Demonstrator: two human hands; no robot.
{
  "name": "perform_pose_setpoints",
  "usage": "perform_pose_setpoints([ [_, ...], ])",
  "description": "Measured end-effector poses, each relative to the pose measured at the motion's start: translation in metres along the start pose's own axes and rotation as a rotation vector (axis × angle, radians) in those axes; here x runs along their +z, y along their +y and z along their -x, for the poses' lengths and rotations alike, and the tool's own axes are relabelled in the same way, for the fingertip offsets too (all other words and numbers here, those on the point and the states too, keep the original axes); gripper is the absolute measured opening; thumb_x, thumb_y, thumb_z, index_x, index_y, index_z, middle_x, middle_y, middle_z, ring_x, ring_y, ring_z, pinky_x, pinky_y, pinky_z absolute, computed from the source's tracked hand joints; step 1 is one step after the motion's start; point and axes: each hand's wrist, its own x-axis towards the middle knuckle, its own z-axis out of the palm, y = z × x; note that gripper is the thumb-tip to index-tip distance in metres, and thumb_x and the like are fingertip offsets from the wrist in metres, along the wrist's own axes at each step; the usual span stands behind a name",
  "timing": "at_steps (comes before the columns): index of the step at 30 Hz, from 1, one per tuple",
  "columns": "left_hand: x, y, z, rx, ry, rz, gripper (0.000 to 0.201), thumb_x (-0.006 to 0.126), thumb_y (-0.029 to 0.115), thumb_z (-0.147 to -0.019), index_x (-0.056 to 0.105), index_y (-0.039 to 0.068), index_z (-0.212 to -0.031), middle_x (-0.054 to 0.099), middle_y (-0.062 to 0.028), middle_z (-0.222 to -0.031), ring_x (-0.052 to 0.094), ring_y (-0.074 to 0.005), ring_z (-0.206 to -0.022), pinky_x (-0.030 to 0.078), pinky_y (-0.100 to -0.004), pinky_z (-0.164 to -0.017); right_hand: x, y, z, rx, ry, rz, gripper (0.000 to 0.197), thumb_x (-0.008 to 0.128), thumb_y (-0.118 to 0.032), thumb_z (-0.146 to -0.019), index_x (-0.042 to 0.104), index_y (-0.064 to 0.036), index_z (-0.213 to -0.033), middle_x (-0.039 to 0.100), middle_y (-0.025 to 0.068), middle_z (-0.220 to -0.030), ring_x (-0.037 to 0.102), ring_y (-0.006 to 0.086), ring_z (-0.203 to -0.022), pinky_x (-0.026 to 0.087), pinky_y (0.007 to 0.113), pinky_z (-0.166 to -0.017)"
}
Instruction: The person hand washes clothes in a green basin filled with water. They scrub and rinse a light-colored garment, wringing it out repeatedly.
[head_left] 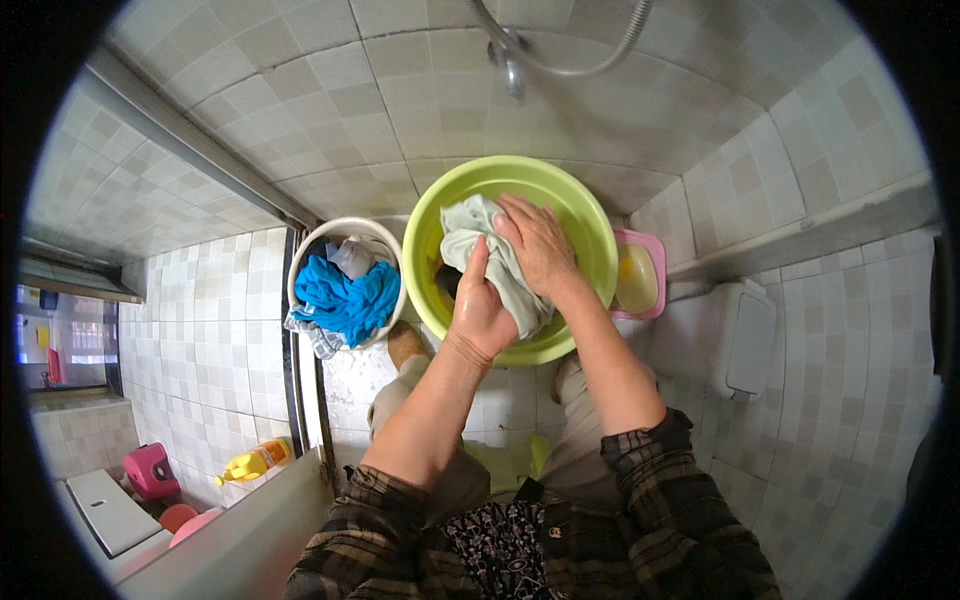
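While my left hand [484, 315] and right hand [538, 247] clamp the pale cloth [487, 256] between them over the green basin [592, 235], I judge this piece unfinished — a dark item [447, 281] beneath my hands suggests more remains. Whether the blue clothes [345, 298] in the white tub [350, 222], left of my hands, are done or waiting, I cannot tell.

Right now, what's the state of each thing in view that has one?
Pale green cloth: bunched up, off the basin floor.
Left hand: gripping the cloth.
Right hand: against the cloth, fingers extended.
Green basin: upright.
White tub: upright, loaded.
Blue cloth: crumpled in the tub.
Shower hose: hanging in a curve.
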Motion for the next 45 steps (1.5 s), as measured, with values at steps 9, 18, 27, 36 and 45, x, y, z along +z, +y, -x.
perform_pose_setpoints([
  [9,-0.014,0.033,-0.001,0.109,-0.013,0.035,0.051,0.038,0.048,-0.093,0.048,0.01,-0.124,0.053,-0.0082,-0.123,0.048,-0.0242,-0.114,0.034,-0.0379,-0.101,0.029,-0.021,0.027,-0.178,0.055,-0.088,0.045,0.038,-0.005,-0.089,0.033,0.0004,-0.134,0.032,0.021,-0.139,0.03,0.0343,-0.129,0.025,0.038,-0.108],
  [18,-0.004,0.034,-0.013,0.04,0.007,-0.012,0.047,0.04,0.041,-0.093,0.047,0.008,-0.125,0.053,-0.0075,-0.122,0.048,-0.0241,-0.114,0.034,-0.0364,-0.1,0.027,0.009,-0.008,0.154,-0.01,-0.691,0.041,0.036,-0.023,-0.097,0.035,-0.0047,-0.134,0.043,0.0166,-0.132,0.04,0.0266,-0.123,0.031,0.032,-0.101],
  [27,0.011,0.015,-0.018,0.069,0.177,-0.217,0.061,0.032,0.058,-0.091,0.043,0.012,-0.129,0.051,-0.0072,-0.126,0.049,-0.0243,-0.114,0.038,-0.0384,-0.098,0.009,0.014,-0.014,0.302,0.093,-0.727,0.036,0.036,-0.021,-0.095,0.048,0.0024,-0.12,0.056,0.0161,-0.114,0.052,0.0246,-0.106,0.04,0.032,-0.091],
  [36,-0.015,0.025,-0.036,0.262,0.6,-0.275,0.06,0.038,0.053,-0.09,0.044,0.006,-0.126,0.051,-0.0096,-0.121,0.051,-0.0236,-0.107,0.043,-0.0356,-0.09,0.024,-0.025,0.014,-0.092,-0.019,-0.021,0.049,0.037,-0.008,-0.089,0.027,0.0028,-0.136,0.03,0.0236,-0.138,0.033,0.0379,-0.126,0.029,0.041,-0.104],
  [45,-0.013,0.021,-0.039,0.225,0.678,-0.258,0.048,0.041,0.043,-0.092,0.046,0.006,-0.122,0.053,-0.0093,-0.115,0.053,-0.0235,-0.101,0.043,-0.0364,-0.086,0.039,-0.005,0.01,-0.014,-0.05,-0.327,0.043,0.035,-0.012,-0.091,0.031,0.005,-0.13,0.04,0.0271,-0.128,0.04,0.0405,-0.118,0.035,0.042,-0.098],
])
